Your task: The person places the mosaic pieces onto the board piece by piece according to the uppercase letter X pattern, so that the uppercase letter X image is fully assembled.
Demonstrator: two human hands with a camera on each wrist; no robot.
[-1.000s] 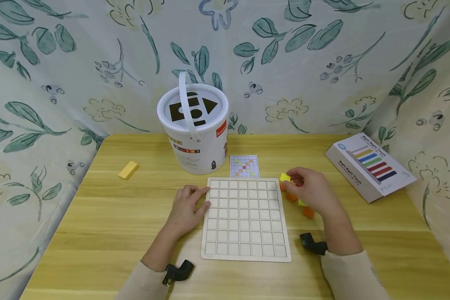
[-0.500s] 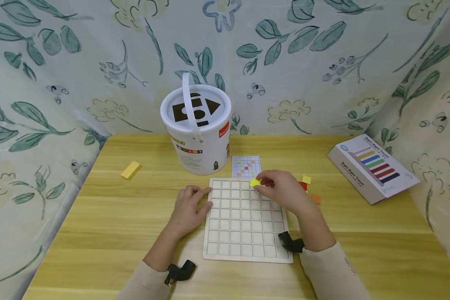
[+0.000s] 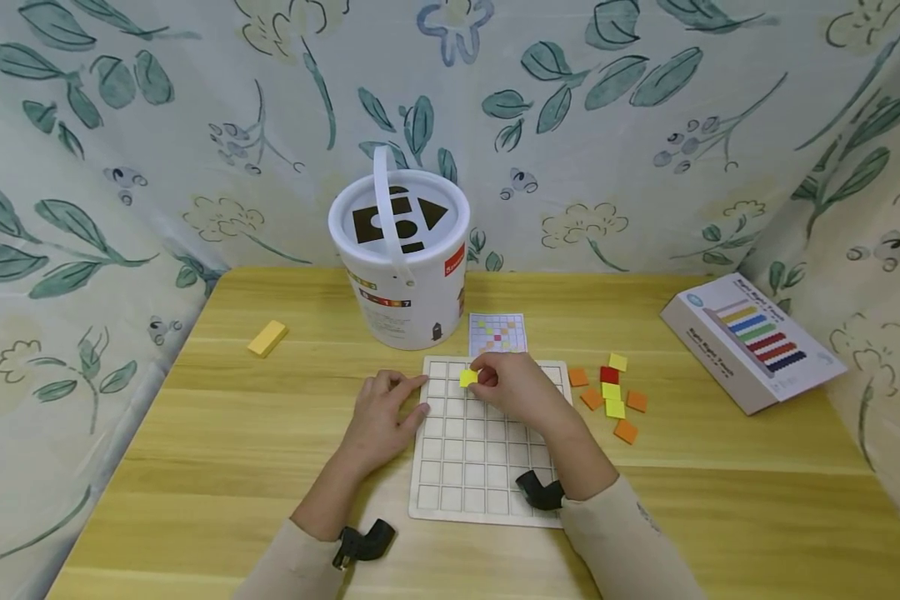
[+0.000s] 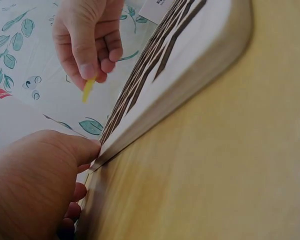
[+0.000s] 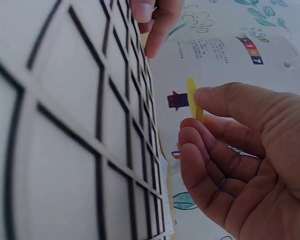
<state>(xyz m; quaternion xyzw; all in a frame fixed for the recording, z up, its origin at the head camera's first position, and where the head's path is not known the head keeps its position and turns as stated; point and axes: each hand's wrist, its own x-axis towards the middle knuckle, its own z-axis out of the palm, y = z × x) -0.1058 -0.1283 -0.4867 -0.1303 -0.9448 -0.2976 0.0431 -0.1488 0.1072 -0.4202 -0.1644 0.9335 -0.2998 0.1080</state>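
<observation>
My right hand [image 3: 521,387] pinches a yellow square tile [image 3: 468,378] between thumb and fingers, above the upper part of the pale grid board [image 3: 453,475]. In the right wrist view the tile [image 5: 192,97] is seen nearly edge-on, raised off the board's face. My left hand [image 3: 378,421] rests beside the board's left edge, thumb and index fingertip touching it apart from each other. The left wrist view shows the left thumb [image 4: 85,148] against the board's side. Several loose orange, yellow and red tiles [image 3: 609,375] lie to the board's right.
A small coloured pattern card [image 3: 497,333] lies just behind the board. Behind it stands a white bucket [image 3: 405,300] with shape cutouts in its lid. A yellow block [image 3: 267,339] lies at the left, and a toy box [image 3: 750,342] sits at the back right.
My right hand has picked the yellow tile from the pile at the right and carried it left over the board's upper rows. My left hand stays at the board's edge.
</observation>
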